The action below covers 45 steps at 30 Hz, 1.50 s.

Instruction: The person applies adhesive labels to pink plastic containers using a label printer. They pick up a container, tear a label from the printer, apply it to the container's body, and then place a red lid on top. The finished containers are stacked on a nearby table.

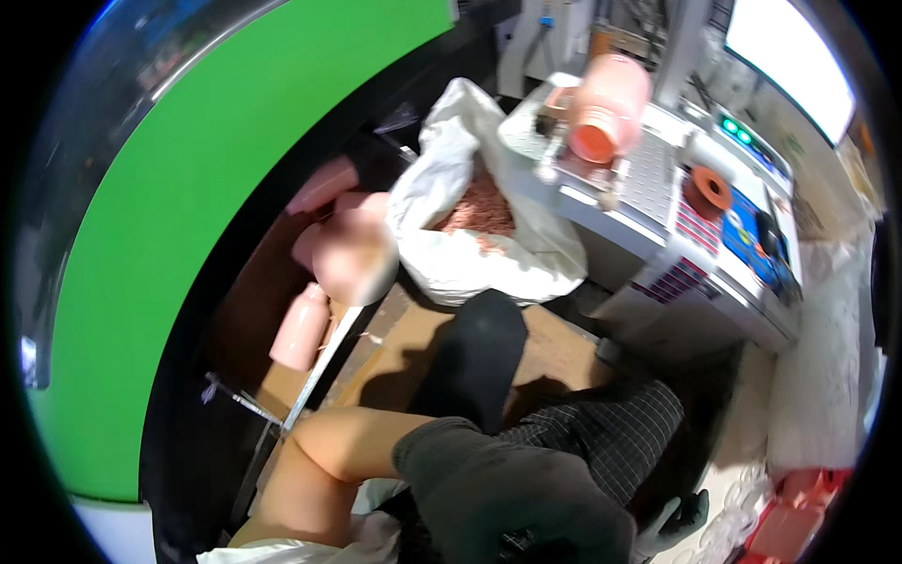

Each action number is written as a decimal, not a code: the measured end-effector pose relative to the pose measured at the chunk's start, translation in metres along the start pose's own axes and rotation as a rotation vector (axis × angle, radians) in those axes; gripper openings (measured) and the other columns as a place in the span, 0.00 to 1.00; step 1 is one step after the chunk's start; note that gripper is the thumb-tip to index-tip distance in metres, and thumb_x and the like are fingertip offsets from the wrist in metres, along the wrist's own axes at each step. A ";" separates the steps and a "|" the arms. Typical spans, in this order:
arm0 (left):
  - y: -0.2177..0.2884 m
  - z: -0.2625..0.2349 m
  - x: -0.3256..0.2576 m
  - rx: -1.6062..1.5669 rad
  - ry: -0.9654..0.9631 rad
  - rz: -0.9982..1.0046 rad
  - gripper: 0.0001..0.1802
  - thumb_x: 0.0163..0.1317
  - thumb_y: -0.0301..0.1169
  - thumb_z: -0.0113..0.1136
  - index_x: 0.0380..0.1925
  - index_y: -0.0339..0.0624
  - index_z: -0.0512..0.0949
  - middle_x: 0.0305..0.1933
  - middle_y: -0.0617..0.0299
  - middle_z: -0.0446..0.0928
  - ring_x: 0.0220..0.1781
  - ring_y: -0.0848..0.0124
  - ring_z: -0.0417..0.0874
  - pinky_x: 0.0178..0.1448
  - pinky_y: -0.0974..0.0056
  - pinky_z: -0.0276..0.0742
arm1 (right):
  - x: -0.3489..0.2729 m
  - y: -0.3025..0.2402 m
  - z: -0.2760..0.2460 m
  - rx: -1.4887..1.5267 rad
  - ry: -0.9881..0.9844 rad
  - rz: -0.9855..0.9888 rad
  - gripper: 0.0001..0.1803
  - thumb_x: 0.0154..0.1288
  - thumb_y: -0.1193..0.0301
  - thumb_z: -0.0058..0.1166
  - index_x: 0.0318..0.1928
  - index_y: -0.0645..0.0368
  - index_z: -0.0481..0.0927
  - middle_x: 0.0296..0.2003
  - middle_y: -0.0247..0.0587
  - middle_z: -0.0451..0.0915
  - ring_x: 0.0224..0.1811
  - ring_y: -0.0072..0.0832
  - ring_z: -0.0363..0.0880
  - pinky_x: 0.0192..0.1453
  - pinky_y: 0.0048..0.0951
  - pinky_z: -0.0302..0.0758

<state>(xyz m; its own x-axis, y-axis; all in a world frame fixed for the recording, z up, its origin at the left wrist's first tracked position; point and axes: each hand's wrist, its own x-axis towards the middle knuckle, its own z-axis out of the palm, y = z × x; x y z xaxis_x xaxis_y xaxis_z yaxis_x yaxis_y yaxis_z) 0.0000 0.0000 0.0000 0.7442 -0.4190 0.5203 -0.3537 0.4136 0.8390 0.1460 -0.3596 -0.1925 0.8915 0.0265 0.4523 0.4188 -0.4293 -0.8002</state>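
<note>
My left forearm is bare and comes in from the lower left. My left hand (512,493) is in a dark glove, close under the camera and blurred, so I cannot make out its fingers or anything in them. At the lower right, my right hand (675,523) wears a light glove with dark fingertips. Its fingers are spread and nothing shows in them. Ahead lies an open white sack (451,254) filled with small pinkish-brown pieces (479,209). A black rounded shape (479,352) and a dark checked cloth (601,432) lie between my hands and the sack.
A white machine table (648,202) at the upper right carries a pink cylinder (609,105) lying on its side and an orange ring (707,188). Pink bottles (303,324) stand at the left by a green curved wall (188,188). Red containers (799,512) sit at the lower right.
</note>
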 end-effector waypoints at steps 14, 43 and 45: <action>0.006 -0.101 -0.212 -0.103 0.801 -0.108 0.20 0.73 0.36 0.63 0.55 0.30 0.79 0.48 0.53 0.84 0.50 0.68 0.87 0.55 0.62 0.84 | 0.007 -0.077 0.088 -0.023 -0.282 -0.137 0.26 0.76 0.73 0.62 0.68 0.67 0.70 0.63 0.53 0.75 0.63 0.43 0.73 0.74 0.42 0.70; -0.028 -0.031 -0.208 0.951 1.822 -0.294 0.30 0.74 0.40 0.61 0.70 0.39 0.67 0.66 0.49 0.74 0.60 0.57 0.82 0.58 0.52 0.84 | 0.010 -0.206 0.284 1.115 -1.107 0.446 0.40 0.78 0.69 0.54 0.82 0.66 0.53 0.76 0.52 0.66 0.75 0.41 0.71 0.79 0.41 0.67; -0.038 -0.014 -0.177 1.180 1.407 -0.349 0.28 0.73 0.36 0.60 0.68 0.37 0.69 0.64 0.47 0.76 0.61 0.54 0.82 0.61 0.50 0.82 | 0.030 -0.221 0.270 1.229 -0.984 0.749 0.48 0.73 0.48 0.64 0.79 0.68 0.61 0.75 0.50 0.69 0.74 0.40 0.73 0.78 0.41 0.69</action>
<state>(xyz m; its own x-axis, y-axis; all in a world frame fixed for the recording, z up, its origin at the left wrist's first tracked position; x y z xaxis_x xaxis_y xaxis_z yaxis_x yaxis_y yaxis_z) -0.1109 0.0699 -0.1262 0.5048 0.7925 0.3423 0.1959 -0.4914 0.8486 0.1273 -0.0199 -0.1088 0.5057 0.8515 -0.1388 -0.6378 0.2606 -0.7248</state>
